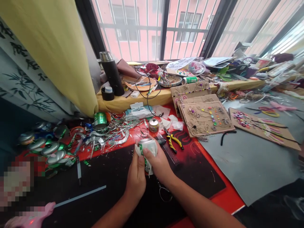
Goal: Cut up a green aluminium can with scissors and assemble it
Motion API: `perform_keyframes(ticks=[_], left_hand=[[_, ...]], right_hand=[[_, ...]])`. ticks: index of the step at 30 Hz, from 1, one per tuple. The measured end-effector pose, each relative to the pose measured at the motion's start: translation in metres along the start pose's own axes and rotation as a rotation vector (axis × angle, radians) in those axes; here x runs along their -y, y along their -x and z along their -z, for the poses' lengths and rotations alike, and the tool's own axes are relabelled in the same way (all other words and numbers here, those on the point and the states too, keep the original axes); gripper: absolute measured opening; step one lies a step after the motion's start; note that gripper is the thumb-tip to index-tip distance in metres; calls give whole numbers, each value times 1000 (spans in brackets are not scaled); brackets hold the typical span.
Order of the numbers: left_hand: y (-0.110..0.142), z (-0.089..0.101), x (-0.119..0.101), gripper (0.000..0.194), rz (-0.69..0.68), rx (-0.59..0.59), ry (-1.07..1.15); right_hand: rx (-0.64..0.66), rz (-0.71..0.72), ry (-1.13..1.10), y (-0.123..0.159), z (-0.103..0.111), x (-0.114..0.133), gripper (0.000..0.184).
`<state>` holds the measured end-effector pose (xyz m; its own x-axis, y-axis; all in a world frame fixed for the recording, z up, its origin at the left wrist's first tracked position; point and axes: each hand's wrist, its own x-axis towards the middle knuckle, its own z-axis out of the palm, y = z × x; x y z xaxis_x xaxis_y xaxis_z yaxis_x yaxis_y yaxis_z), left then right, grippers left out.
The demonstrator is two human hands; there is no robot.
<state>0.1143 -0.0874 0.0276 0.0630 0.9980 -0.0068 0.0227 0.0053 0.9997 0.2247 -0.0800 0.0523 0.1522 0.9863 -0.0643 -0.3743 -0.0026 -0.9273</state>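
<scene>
Both my hands close around a green and silver drink can [144, 142] above the black mat, its silver end tipped up and away from me. A white tissue [152, 146] is wrapped partly over the can. My left hand [137, 172] grips the can's left side, thumb along the front. Pressing the tissue against the can, my right hand [158, 161] covers its right side. Scissors [164, 193] lie beneath my right wrist, partly hidden. Just beyond the can stand a small cut can base [153, 124] and yellow-black pliers [174, 142].
Cut can ends [55, 156] and metal scraps [111, 136] crowd the left. A knife [79, 169] lies on the mat [106, 205]; a pink glue gun [39, 215] is at lower left. Decorated cardboard panels [206, 117] lean at right. A black thermos [112, 76] stands on the sill.
</scene>
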Motion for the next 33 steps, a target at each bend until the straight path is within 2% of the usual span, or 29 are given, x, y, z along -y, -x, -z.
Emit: perform_keyframes(ticks=[2, 5, 8, 11, 14, 16, 21, 24, 26, 28, 33], left_hand=[[10, -1, 2, 72, -4, 2, 6], [25, -2, 7, 81, -36, 89, -4], [28, -3, 6, 85, -84, 142, -37], [19, -5, -4, 83, -104, 108, 8], [13, -7, -15, 83, -39, 58, 92], [17, -8, -17, 80, -18, 46, 109], [29, -8, -12, 77, -88, 59, 60], [16, -6, -15, 79, -27, 51, 95], [5, -6, -20, 80, 44, -1, 134], [-1, -6, -23, 79, 56, -48, 152], [24, -11, -11, 83, -46, 88, 78]], right_hand=[[-14, 3, 0, 2, 0, 0, 85], [-62, 25, 29, 3, 0, 3, 85], [-99, 60, 42, 4, 0, 4, 88], [-90, 114, 16, 6, -2, 2, 86], [-62, 134, 35, 8, -4, 0, 83], [-50, 134, 52, 10, -4, -2, 83], [-44, 146, 58, 11, 0, -4, 84], [-43, 152, 83, 13, -1, -4, 88], [-36, 151, 123, 13, -3, -4, 93], [-31, 162, 156, 13, -4, -6, 94], [-79, 182, 136, 8, 4, -8, 81]])
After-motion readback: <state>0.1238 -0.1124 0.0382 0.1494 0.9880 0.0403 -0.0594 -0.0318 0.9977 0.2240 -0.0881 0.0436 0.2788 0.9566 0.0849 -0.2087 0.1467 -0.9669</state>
